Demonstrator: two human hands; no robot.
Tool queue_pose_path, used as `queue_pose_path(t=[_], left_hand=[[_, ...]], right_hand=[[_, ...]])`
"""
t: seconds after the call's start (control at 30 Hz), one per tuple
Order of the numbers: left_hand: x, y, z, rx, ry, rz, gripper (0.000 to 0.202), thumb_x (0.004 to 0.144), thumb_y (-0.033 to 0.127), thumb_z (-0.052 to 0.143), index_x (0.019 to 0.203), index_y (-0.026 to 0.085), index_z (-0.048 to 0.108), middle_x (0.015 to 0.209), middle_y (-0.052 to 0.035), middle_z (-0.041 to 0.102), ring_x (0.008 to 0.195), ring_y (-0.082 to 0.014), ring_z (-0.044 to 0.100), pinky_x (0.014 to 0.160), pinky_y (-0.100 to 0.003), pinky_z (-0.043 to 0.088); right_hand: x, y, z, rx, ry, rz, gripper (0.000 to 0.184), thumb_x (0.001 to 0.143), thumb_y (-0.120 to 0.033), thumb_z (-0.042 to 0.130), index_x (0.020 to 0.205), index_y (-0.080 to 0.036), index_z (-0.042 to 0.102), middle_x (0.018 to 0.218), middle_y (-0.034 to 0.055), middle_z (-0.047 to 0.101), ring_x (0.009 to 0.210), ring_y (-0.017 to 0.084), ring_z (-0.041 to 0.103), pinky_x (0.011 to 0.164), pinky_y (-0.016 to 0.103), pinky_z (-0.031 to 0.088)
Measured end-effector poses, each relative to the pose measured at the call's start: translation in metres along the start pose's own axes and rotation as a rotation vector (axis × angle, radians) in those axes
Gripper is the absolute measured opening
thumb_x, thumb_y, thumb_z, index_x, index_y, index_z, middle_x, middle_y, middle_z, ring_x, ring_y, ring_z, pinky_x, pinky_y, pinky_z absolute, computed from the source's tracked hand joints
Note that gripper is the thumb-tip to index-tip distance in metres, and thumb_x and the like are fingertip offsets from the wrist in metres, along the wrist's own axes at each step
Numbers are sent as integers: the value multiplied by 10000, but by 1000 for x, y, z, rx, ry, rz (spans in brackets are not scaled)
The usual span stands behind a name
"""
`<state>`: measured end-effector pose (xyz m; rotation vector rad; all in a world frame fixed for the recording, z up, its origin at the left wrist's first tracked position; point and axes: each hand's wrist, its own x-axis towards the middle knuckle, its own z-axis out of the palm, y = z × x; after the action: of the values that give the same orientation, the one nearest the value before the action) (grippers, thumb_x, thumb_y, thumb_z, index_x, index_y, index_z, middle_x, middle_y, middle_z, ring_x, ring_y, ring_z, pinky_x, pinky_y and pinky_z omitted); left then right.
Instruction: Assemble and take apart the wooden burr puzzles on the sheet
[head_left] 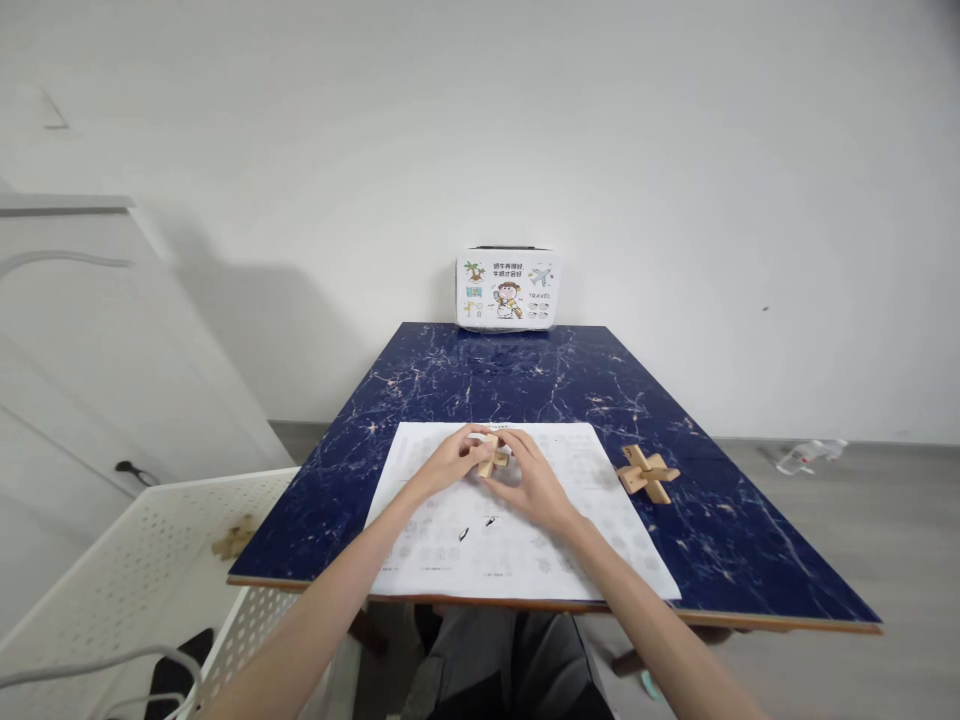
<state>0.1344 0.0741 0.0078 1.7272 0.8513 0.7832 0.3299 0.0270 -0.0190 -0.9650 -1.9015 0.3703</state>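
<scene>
Both my hands meet over a white printed sheet (525, 540) on a dark blue marbled table (480, 390). My left hand (450, 462) and my right hand (534, 478) are closed together on a small wooden puzzle piece (491, 455), which shows between the fingertips. An assembled wooden cross-shaped puzzle (648, 472) lies on the table just right of the sheet, apart from my right hand. Two small dark marks (476, 527) sit on the sheet below my hands.
A white box with cartoon travel pictures (507, 288) stands at the table's far edge against the wall. A white perforated basket (135, 590) at the left holds another wooden piece (234, 538). A plastic bottle (810, 455) lies on the floor at the right.
</scene>
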Motion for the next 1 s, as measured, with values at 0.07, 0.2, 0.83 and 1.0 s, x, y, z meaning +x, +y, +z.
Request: queue_pose_path(t=[0.07, 0.2, 0.83, 1.0], left_hand=[[1, -1, 0, -4, 3, 8, 496, 933, 551, 630, 1269, 188, 587, 969, -81, 765, 875, -220, 717, 741, -290, 510], [2, -3, 1, 8, 28, 21, 482, 935, 554, 617, 1256, 195, 598, 955, -67, 764, 855, -216, 713, 740, -294, 514], [8, -10, -20, 11, 330, 53, 452, 984, 584, 454, 1065, 167, 607, 784, -29, 672, 696, -163, 604, 690, -288, 465], [7, -9, -18, 94, 360, 71, 505, 875, 546, 686, 1220, 187, 600, 1059, -86, 734, 917, -203, 669, 797, -303, 479]], right_hand=[[0, -1, 1, 1, 5, 1, 586, 901, -323, 709, 1435, -266, 473, 1367, 136, 568, 1275, 316, 554, 1086, 515, 490], [1, -4, 1, 9, 13, 13, 573, 881, -291, 701, 1413, -257, 491, 1350, 131, 579, 1265, 309, 559, 1086, 500, 487], [2, 1, -6, -2, 125, 73, 500, 858, -334, 717, 1312, -225, 537, 1204, 118, 640, 1065, 280, 619, 929, 441, 522], [-2, 17, 5, -179, 39, 140, 472, 827, -327, 737, 1253, -184, 594, 1200, 148, 644, 1107, 329, 595, 1003, 520, 485]])
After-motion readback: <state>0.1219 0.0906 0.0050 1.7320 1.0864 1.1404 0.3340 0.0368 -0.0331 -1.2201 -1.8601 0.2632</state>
